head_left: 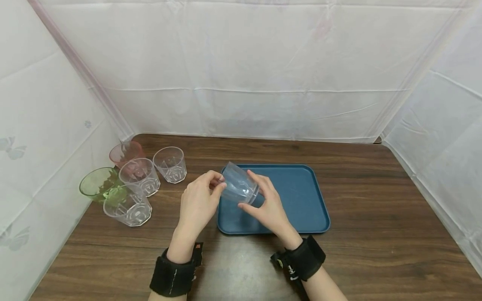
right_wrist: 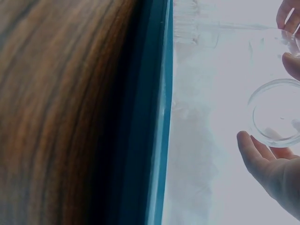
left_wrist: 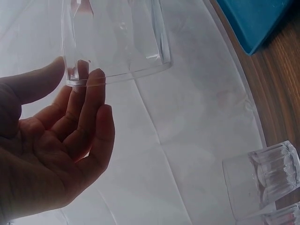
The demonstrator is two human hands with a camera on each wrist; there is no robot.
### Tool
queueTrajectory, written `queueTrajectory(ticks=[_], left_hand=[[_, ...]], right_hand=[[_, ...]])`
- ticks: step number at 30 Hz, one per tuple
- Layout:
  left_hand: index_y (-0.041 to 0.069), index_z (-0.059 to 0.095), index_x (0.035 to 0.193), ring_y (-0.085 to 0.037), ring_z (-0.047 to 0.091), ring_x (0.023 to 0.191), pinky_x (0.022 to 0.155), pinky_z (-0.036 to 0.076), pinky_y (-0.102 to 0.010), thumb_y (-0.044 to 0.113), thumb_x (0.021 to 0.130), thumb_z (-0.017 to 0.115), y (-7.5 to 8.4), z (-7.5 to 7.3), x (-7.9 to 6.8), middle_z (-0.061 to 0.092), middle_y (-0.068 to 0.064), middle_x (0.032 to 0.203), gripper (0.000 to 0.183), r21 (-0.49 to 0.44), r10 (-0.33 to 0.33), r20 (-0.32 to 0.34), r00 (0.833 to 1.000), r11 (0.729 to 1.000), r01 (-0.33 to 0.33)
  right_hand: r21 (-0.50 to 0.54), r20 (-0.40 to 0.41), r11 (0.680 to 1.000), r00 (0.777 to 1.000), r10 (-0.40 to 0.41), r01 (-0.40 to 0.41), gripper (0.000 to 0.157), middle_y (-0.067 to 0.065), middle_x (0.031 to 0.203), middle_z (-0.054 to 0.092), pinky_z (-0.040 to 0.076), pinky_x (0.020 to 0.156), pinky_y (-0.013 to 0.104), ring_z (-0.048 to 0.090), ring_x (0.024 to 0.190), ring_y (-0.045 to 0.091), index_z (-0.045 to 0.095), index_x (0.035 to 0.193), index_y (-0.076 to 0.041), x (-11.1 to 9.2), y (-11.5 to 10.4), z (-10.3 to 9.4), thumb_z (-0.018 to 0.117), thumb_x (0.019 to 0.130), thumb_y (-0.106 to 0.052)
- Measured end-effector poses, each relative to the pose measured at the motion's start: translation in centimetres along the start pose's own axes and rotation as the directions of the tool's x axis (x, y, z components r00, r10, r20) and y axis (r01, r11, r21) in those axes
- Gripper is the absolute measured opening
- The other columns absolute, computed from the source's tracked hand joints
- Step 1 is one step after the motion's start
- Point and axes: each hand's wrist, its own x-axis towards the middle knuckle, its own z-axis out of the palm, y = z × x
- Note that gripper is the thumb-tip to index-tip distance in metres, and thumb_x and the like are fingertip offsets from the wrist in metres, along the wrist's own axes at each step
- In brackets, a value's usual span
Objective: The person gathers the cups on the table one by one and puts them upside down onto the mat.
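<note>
The clear cup (head_left: 241, 186) is held tilted, centre of the frame, in front of the left part of the blue tray (head_left: 301, 200). The left hand (head_left: 197, 202) pinches its rim between thumb and fingers; the right hand (head_left: 267, 205) holds the base end, thumb and fingers spread to either side. Principal risk, in judgement: smooth plastic-looking walls could slip if one hand lets go before the other is secure. Set down at this tilt, the cup could catch the tray's raised edge, topple or roll onto the surface (head_left: 376, 209). Secondary risk: three clear glasses (head_left: 137, 215), a green glass (head_left: 88, 188) and a red glass (head_left: 126, 154) crowd centre-left; a leftward sweep could knock one into its neighbours. Contact among them cannot be confirmed.
</note>
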Motion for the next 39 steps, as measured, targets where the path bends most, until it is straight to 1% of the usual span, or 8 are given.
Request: queueTrajectory(ticks=[1, 7, 8, 11, 17, 24, 33, 39], left_hand=[[0.012, 0.065, 0.093, -0.017, 0.059, 0.071, 0.058, 0.045, -0.038, 0.021, 0.081, 0.067, 0.0, 0.0, 0.0, 0.065, 0.0, 0.08, 0.014, -0.001, -0.003, -0.001, 1.0, 1.0, 0.003], [0.011, 0.065, 0.093, -0.017, 0.058, 0.07, 0.059, 0.044, -0.039, 0.02, 0.082, 0.066, -0.1, -0.1, 0.1, 0.065, -0.001, 0.08, 0.014, -0.001, -0.027, 0.009, 1.0, 1.0, 0.027], [0.011, 0.065, 0.093, -0.016, 0.058, 0.069, 0.059, 0.044, -0.039, 0.021, 0.082, 0.066, -0.2, -0.1, 0.1, 0.065, -0.001, 0.081, 0.015, 0.001, -0.029, 0.011, 1.0, 1.0, 0.029], [0.011, 0.064, 0.093, -0.016, 0.057, 0.068, 0.059, 0.044, -0.039, 0.02, 0.083, 0.065, -0.2, -0.1, 0.2, 0.065, -0.001, 0.081, 0.014, 0.005, -0.032, 0.017, 0.999, 0.999, 0.032], [0.011, 0.064, 0.093, -0.015, 0.056, 0.066, 0.058, 0.044, -0.038, 0.02, 0.083, 0.065, -0.1, -0.1, 0.1, 0.065, -0.001, 0.081, 0.014, 0.009, -0.038, 0.023, 0.999, 0.999, 0.038], [0.011, 0.064, 0.091, -0.014, 0.055, 0.064, 0.056, 0.044, -0.038, 0.021, 0.083, 0.065, -0.2, 0.1, 0.2, 0.065, -0.001, 0.079, 0.014, 0.025, -0.036, 0.022, 0.999, 0.999, 0.035], [0.011, 0.064, 0.091, -0.015, 0.055, 0.063, 0.055, 0.043, -0.038, 0.021, 0.083, 0.064, -0.1, 0.1, 0.2, 0.065, 0.0, 0.078, 0.013, 0.036, -0.044, 0.035, 0.998, 0.998, 0.043], [0.011, 0.064, 0.091, -0.015, 0.055, 0.063, 0.055, 0.043, -0.038, 0.021, 0.084, 0.064, -0.1, 0.1, 0.2, 0.064, 0.0, 0.078, 0.013, 0.046, -0.046, 0.039, 0.998, 0.998, 0.045]], right_hand=[[0.006, -0.003, 1.0, 1.0, 0.002, -0.002, 0.077, 0.005, 0.13, 0.043, 0.043, 0.089, 0.048, 0.044, 0.116, 0.02, 0.035, 0.141, -0.021, 0.0, -0.1, 0.0, 0.074, 0.074, -0.027], [0.044, -0.001, 0.999, 1.0, 0.023, -0.023, 0.076, 0.017, 0.127, 0.044, 0.042, 0.091, 0.046, 0.044, 0.118, 0.027, 0.035, 0.139, -0.004, 0.1, -3.7, -1.0, 0.073, 0.074, -0.009], [0.046, -0.001, 0.999, 1.0, 0.023, -0.023, 0.075, 0.018, 0.127, 0.044, 0.042, 0.091, 0.045, 0.044, 0.118, 0.027, 0.035, 0.139, -0.003, 0.1, -4.2, -1.2, 0.072, 0.074, -0.008], [0.055, -0.005, 0.998, 1.0, 0.021, -0.02, 0.076, 0.018, 0.126, 0.045, 0.042, 0.091, 0.045, 0.044, 0.118, 0.026, 0.035, 0.139, -0.004, 0.2, -4.2, -1.3, 0.073, 0.074, -0.008], [0.06, -0.004, 0.998, 1.0, 0.027, -0.027, 0.076, 0.017, 0.127, 0.045, 0.041, 0.093, 0.04, 0.043, 0.12, 0.025, 0.034, 0.139, -0.003, 0.2, -4.2, -1.5, 0.072, 0.074, -0.008], [0.066, -0.008, 0.997, 0.999, 0.051, -0.05, 0.078, 0.019, 0.126, 0.045, 0.041, 0.092, 0.046, 0.043, 0.119, 0.028, 0.033, 0.14, -0.004, 0.2, -4.4, -1.7, 0.073, 0.073, -0.007], [0.065, -0.026, 0.997, 0.999, 0.031, -0.029, 0.075, 0.02, 0.125, 0.047, 0.042, 0.091, 0.045, 0.044, 0.118, 0.029, 0.036, 0.137, 0.0, 0.3, -4.5, -2.0, 0.073, 0.072, -0.005], [0.061, -0.038, 0.998, 0.999, 0.017, -0.014, 0.074, 0.02, 0.125, 0.047, 0.042, 0.092, 0.045, 0.044, 0.118, 0.029, 0.037, 0.136, -0.002, 0.3, -4.5, -2.2, 0.073, 0.072, -0.005]])
